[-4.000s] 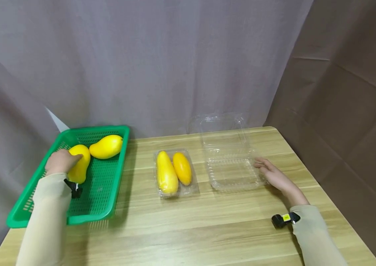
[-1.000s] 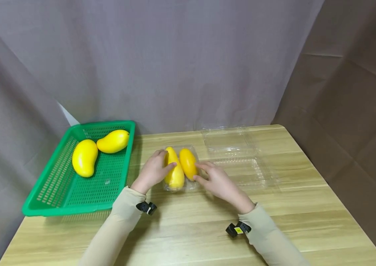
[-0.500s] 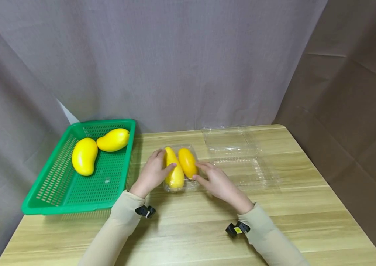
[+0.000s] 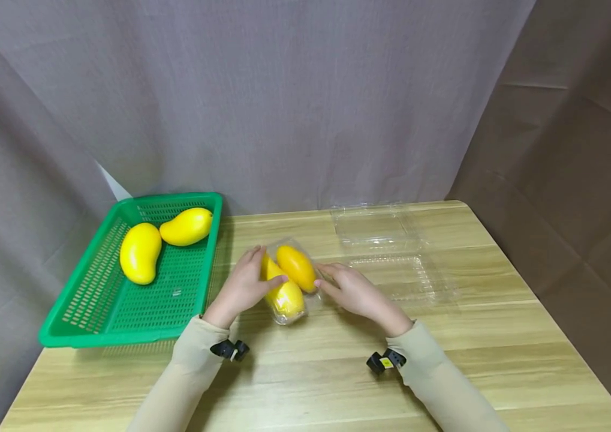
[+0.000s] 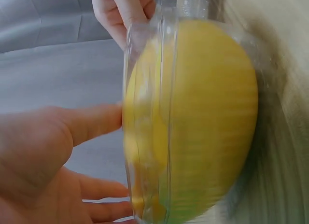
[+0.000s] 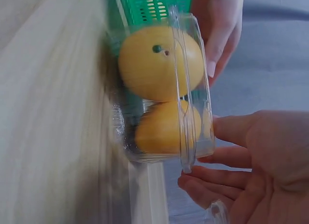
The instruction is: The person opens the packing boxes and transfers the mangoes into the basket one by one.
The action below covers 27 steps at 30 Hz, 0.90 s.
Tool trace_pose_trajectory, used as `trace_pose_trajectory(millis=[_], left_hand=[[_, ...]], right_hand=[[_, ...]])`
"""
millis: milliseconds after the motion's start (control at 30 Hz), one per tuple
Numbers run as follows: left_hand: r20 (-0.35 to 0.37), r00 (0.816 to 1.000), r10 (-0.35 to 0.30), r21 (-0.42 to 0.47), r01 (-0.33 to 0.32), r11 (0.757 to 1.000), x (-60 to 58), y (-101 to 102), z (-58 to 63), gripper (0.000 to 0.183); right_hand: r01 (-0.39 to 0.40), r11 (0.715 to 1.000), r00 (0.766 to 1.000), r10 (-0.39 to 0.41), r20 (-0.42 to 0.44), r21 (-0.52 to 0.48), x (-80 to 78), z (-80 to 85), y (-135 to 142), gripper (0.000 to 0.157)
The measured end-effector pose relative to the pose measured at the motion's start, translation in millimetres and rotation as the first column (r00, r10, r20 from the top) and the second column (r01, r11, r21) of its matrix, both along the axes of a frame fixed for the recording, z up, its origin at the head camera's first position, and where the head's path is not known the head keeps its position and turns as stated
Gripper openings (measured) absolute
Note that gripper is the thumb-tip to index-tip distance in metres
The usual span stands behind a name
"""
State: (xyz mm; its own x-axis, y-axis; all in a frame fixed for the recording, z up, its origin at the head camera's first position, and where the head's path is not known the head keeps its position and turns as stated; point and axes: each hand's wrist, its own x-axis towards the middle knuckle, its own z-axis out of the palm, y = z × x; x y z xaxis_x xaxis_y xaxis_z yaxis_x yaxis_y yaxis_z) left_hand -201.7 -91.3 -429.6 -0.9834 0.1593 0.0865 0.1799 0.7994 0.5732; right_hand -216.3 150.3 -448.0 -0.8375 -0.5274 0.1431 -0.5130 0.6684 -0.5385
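Container with 2 fruits lies between left hand and right hand.

Wears long sleeves of plain, pale beige cloth, seen as a smooth left sleeve and a matching right sleeve, reaching to the wrist and lightly creased toward the cuffs. Carries a small, black, blocky left wrist camera on a dark band, with a tiny pale fleck (too small to read). Bears a similar black right wrist camera on the other side, marked by a bright yellow, squarish label. Leaves bare a left hand and a right hand.
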Motion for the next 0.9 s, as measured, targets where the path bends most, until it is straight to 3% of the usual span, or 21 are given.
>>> trace_pose_trajectory(millis=[233, 500, 667, 900], left_hand=[[0.039, 0.999, -0.018, -0.024, 0.019, 1.000, 12.4, -3.6, -5.1, 0.089], [-0.058, 0.998, -0.035, -0.118, 0.028, 0.993, 22.1, -4.0, -10.8, 0.090], [-0.123, 0.986, -0.110, -0.153, 0.091, 0.984, 27.1, -9.4, -14.5, 0.085], [-0.116, 0.974, -0.193, -0.178, 0.171, 0.969, 36.9, -20.9, -10.5, 0.081]], right_hand=[[-0.001, 1.000, 0.999, 0.000, 0.038, 0.030, -3.4, -1.8, -1.6, 0.048], [-0.005, 1.000, 0.997, 0.005, 0.073, -0.003, -5.4, -3.0, -1.3, 0.051], [-0.002, 1.000, 0.997, 0.002, 0.079, 0.004, -7.1, -3.9, -3.5, 0.051], [0.011, 1.000, 0.999, -0.011, 0.049, 0.010, -10.8, -3.5, -5.0, 0.051]])
